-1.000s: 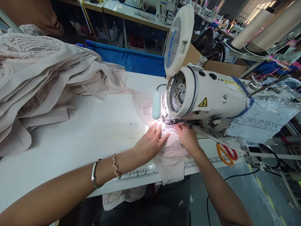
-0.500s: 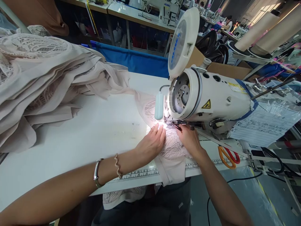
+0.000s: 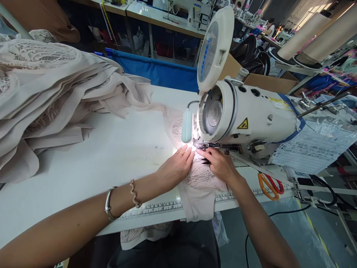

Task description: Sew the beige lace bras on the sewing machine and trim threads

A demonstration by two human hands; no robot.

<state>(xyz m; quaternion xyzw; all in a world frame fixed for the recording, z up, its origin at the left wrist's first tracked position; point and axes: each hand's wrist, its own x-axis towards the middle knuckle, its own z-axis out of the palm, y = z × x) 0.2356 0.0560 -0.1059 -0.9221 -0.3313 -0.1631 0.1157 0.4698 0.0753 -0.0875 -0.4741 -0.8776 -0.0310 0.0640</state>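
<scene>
Under the needle area of a white sewing machine (image 3: 251,111) lies a pale pink lace piece (image 3: 196,176), its plain end reaching over the table's front edge. My left hand (image 3: 175,165) rests flat on the lace just left of the needle, fingers stretched out and holding nothing. On the other side, my right hand (image 3: 221,163) points its index finger at the lit sewing spot. Dark pointed blades of thread snips (image 3: 205,161) stick out from under its palm; their handle is hidden in the fingers. A small lamp (image 3: 186,125) lights the fabric.
A large heap of pink lace garments (image 3: 67,89) covers the table's left side. Orange-handled scissors (image 3: 267,186) lie at the right by a printed ruler strip (image 3: 156,209). Behind the table hangs blue cloth (image 3: 156,70). Another lace piece (image 3: 145,235) lies over my lap.
My right index finger has reached left to the needle area, and the snips' blades now show below the hand. The fabric's front end has shifted slightly left. The round part inside the machine head looks different.
</scene>
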